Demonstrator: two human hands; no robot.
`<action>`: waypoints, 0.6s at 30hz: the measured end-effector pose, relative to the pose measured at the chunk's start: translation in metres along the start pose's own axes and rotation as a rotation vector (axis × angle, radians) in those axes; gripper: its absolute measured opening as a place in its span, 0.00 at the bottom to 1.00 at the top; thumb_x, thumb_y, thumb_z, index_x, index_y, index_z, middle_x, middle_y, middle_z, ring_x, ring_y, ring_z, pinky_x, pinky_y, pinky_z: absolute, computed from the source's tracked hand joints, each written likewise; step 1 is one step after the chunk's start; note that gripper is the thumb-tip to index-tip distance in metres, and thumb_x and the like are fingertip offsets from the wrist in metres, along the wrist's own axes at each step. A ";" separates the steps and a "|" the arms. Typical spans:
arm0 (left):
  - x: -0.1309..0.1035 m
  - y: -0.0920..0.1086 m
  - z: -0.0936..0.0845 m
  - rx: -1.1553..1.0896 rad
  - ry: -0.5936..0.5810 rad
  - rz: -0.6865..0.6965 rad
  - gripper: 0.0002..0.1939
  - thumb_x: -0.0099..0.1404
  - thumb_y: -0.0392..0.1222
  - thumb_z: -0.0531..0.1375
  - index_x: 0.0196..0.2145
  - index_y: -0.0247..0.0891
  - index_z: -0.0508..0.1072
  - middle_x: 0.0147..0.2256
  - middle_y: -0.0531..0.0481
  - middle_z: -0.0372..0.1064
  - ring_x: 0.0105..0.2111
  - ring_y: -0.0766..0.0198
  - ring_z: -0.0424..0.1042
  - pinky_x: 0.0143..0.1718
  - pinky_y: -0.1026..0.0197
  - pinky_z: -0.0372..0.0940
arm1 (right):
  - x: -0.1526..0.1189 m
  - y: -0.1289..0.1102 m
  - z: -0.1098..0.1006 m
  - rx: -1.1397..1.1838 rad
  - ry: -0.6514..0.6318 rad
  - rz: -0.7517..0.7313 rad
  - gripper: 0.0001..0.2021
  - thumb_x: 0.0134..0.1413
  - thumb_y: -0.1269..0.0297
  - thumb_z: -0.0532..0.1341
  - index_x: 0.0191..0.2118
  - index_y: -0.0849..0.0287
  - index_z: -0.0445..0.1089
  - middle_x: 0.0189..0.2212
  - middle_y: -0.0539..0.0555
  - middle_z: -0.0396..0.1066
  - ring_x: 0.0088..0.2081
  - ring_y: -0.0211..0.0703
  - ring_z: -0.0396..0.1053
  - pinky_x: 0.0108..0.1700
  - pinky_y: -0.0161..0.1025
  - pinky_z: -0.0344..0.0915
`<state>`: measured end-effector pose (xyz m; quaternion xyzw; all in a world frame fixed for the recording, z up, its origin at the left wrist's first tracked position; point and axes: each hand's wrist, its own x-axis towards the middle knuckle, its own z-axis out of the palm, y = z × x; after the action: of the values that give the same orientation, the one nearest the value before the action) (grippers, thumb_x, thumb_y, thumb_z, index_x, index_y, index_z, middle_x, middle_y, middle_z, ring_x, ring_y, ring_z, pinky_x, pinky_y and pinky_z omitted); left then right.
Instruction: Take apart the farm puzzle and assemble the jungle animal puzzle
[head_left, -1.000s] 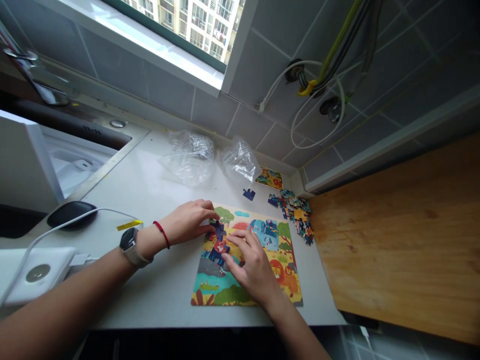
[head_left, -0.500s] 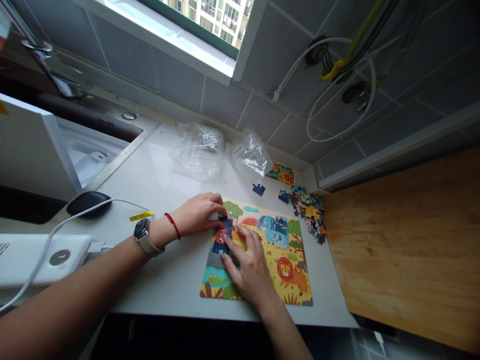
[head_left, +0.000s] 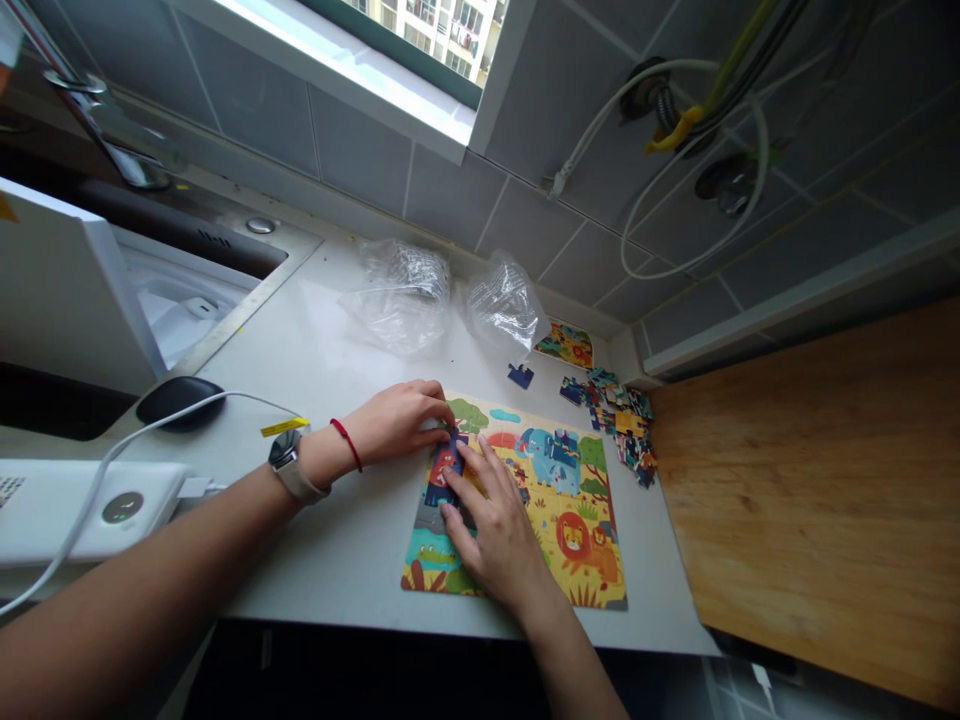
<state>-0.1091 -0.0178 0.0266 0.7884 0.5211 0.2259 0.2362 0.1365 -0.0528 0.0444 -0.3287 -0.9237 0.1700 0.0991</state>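
On the counter lies a jigsaw puzzle picture (head_left: 574, 510) of lions, elephants and a crocodile. A few joined dark blue puzzle pieces (head_left: 445, 472) with a red figure rest over its left part. My left hand (head_left: 401, 425) is closed at the picture's upper left edge, with thumb and fingertips pinching the top dark blue piece. My right hand (head_left: 499, 535) lies over the picture with its fingers apart, the fingertips touching the right side of these pieces and hiding part of them. Another dark blue piece (head_left: 564, 448) lies on the elephants.
Loose puzzle pieces (head_left: 626, 420) are heaped right of the picture, and a single piece (head_left: 520, 375) lies above it. Clear plastic wrappers (head_left: 405, 300) and a small picture card (head_left: 566, 343) are by the wall. A white power bank (head_left: 90, 510) with a cable sits left; a wooden board (head_left: 810, 480) stands right.
My left fingertips have shifted slightly at the top of the dark blue pieces, and my right fingers have moved a little upward. The view has tilted slightly.
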 end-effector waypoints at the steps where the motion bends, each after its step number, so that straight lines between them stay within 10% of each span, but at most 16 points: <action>1: 0.000 0.000 0.000 -0.001 0.004 -0.001 0.09 0.70 0.40 0.63 0.45 0.40 0.82 0.41 0.45 0.74 0.40 0.58 0.75 0.45 0.58 0.69 | 0.001 0.000 0.000 0.011 -0.011 -0.013 0.20 0.66 0.67 0.60 0.62 0.55 0.71 0.70 0.58 0.60 0.74 0.60 0.49 0.70 0.64 0.59; 18: 0.000 0.000 -0.005 -0.049 -0.032 -0.018 0.04 0.66 0.39 0.67 0.39 0.38 0.82 0.41 0.46 0.73 0.40 0.58 0.75 0.45 0.59 0.69 | -0.002 0.007 0.011 0.074 0.038 -0.030 0.23 0.65 0.70 0.58 0.64 0.57 0.69 0.70 0.59 0.61 0.72 0.57 0.55 0.70 0.64 0.59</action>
<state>-0.1120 -0.0167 0.0302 0.7813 0.5186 0.2236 0.2657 0.1384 -0.0517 0.0320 -0.3140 -0.9196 0.1963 0.1310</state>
